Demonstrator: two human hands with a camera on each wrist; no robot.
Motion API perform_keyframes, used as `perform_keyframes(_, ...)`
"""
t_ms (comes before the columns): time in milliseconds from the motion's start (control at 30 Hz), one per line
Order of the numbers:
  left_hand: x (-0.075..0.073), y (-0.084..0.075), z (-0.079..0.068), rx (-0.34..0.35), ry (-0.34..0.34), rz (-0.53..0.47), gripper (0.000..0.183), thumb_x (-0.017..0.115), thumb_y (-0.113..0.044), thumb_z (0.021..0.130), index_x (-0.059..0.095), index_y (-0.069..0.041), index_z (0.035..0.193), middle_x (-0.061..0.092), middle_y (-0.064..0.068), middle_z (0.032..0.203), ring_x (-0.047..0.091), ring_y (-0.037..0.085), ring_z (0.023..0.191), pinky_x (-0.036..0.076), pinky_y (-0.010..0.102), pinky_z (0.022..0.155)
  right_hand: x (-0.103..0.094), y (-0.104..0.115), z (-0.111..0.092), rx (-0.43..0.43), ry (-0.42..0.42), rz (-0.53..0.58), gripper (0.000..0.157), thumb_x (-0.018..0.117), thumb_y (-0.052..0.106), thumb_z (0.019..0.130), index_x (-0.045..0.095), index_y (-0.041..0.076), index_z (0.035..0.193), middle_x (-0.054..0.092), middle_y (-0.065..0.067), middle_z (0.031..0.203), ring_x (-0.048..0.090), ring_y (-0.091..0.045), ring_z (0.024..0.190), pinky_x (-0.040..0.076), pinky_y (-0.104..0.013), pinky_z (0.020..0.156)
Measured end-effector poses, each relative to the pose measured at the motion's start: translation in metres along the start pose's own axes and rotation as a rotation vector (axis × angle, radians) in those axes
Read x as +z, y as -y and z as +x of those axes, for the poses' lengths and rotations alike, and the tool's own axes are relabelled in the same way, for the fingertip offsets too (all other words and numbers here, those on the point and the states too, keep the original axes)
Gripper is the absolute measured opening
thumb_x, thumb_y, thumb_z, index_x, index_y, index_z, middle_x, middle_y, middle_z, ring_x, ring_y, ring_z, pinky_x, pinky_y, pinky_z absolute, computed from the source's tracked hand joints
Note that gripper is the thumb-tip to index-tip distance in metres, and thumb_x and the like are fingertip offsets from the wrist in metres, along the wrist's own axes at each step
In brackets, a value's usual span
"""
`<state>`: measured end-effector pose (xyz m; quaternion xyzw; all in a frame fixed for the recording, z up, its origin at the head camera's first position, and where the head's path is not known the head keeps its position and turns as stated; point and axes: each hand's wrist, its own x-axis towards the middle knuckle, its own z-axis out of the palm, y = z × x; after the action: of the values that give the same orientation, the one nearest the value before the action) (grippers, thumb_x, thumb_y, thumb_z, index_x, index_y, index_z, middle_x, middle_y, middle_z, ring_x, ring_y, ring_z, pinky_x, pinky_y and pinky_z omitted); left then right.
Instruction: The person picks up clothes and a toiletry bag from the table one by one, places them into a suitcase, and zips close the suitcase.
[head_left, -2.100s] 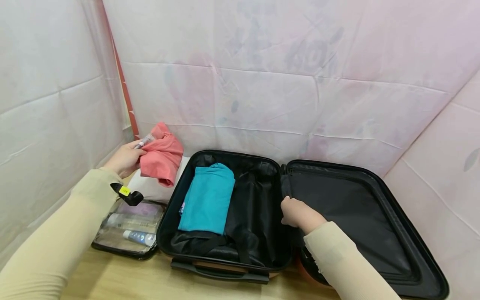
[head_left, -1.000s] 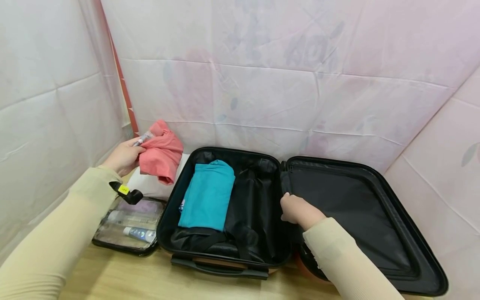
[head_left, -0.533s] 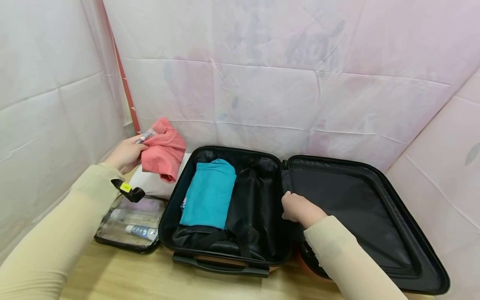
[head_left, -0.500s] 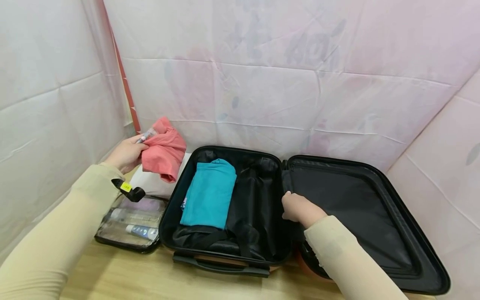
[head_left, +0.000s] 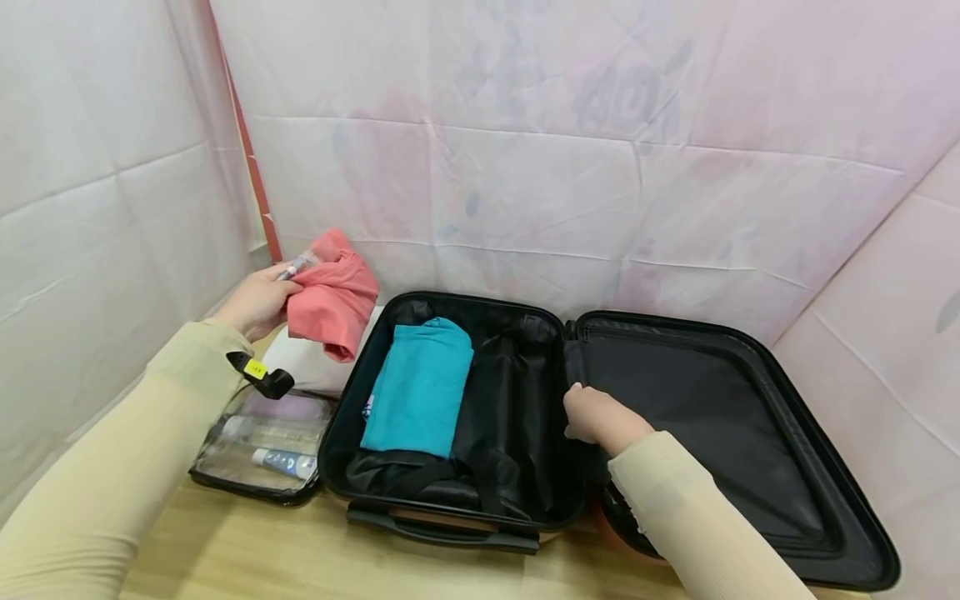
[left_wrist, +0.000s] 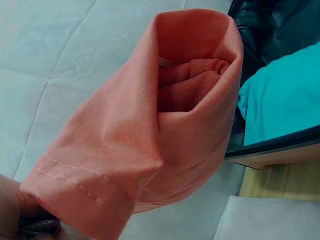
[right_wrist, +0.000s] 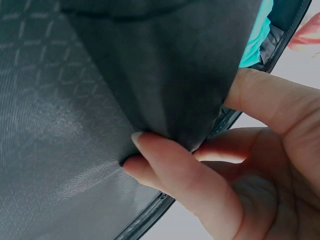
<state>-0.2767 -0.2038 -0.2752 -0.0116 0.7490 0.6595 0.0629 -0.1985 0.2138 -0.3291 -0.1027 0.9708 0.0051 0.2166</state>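
High at the left, my left hand grips a coral garment, with a small grey-and-white bit showing beside the fingers. The left wrist view shows the garment's stitched hem close to the fingers and its cloth rolled into an open hollow. An open black suitcase lies in the middle, with a folded teal garment in its left part. At the hinge side, my right hand pinches the dark lining flap between thumb and fingers.
A clear toiletry pouch with a blue-and-white tube sits left of the suitcase. Behind it lies a white cloth-like thing. The suitcase lid is laid open on the right. Pale sheets hang around the wooden table.
My left hand has shifted slightly up and to the right with the coral garment. My right hand keeps its place at the suitcase hinge.
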Motion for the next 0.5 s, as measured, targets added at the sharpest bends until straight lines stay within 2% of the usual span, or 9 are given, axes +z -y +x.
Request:
perform_keyframes(300,0.0038,-0.0047,-0.0041,0.007,0.023,-0.05,0.05,0.035,-0.005,0.089,0.02,-0.011,0.136,0.038,0.005,0.103,0.045,0.003,0.062,0.039,0.017,0.054,-0.0004,0.0014,-0.0007,0.002,-0.005,0.001,0.062,0.058,0.009,0.078,0.026,-0.021,0.121,0.042,-0.033,0.112,0.052,-0.034,0.086,0.042,-0.037,0.065)
perform_keyframes(500,0.0059,-0.0038,-0.0041,0.009,0.026,-0.074,0.048,0.035,-0.004,0.088,0.023,-0.009,0.135,0.039,0.005,0.103,0.045,0.004,0.063,0.039,0.017,0.054,0.0007,0.0018,-0.001,0.006,0.005,0.014,0.062,0.058,0.01,0.078,0.026,-0.02,0.121,0.039,-0.033,0.117,0.051,-0.036,0.09,0.042,-0.037,0.067)
